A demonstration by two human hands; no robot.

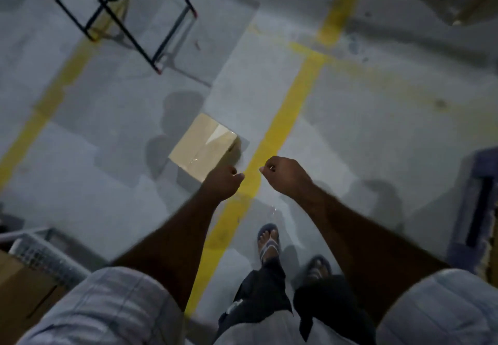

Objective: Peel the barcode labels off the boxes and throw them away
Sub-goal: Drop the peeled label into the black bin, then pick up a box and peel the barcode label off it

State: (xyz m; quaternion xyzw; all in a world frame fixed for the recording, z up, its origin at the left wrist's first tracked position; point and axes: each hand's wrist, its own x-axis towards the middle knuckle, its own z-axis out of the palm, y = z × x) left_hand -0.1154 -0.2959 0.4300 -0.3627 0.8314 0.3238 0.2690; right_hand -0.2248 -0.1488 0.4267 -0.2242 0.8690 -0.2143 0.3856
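A brown box (203, 147) lies on the grey floor (363, 134), just left of a yellow line (285, 118). Both hands hang above the floor near the box. The left hand (222, 183) and the right hand (287, 176) have fingers curled into fists, and whether they pinch anything is too blurry to tell.

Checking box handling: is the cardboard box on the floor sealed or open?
Sealed, as far as visible: the box lies flat on the floor, flaps closed, glossy tape across its top. No label visible.

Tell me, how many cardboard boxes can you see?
2: one box lies on the floor ahead of the left hand; another box sits at the bottom left corner, partly cut off. Others may be hidden.
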